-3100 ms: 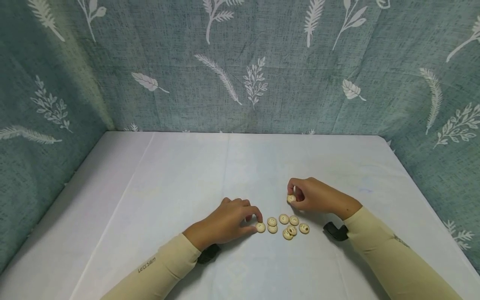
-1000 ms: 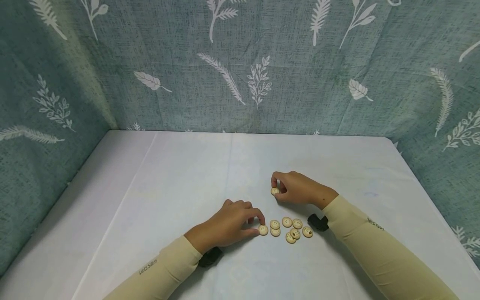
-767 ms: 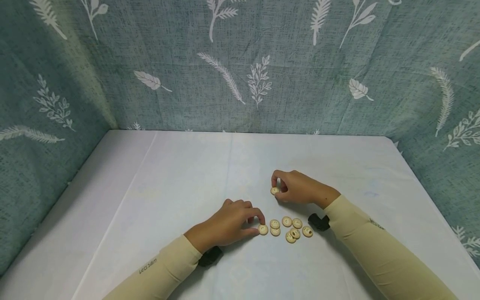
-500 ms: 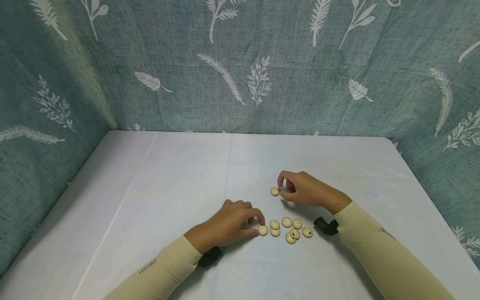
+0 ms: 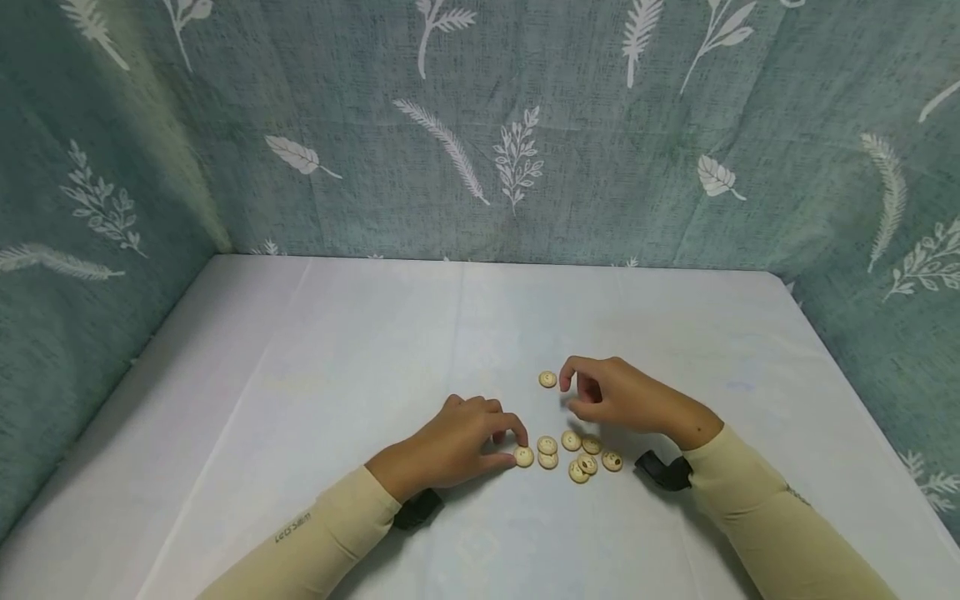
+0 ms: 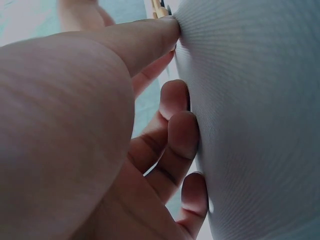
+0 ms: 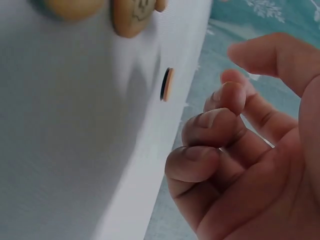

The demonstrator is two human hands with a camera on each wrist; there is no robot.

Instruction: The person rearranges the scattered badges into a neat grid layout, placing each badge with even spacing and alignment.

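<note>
Left hand: thumb and forefinger pinch the edge of one round disc, which lies flat at their tips.
Right hand: thumb and forefinger spread apart, remaining fingers loosely curled; hand raised over the table.
Single disc: flat on the table, just left of the right hand's fingertips and apart from them; ahead of the left hand and to its right.
Overlapping pair: just right of the disc at the left hand, one partly on the other.
Group of five: between the hands, on the person's side of the right hand; two overlap, some bear dark marks.
Sleeves: beige, reaching both wrists.
</note>
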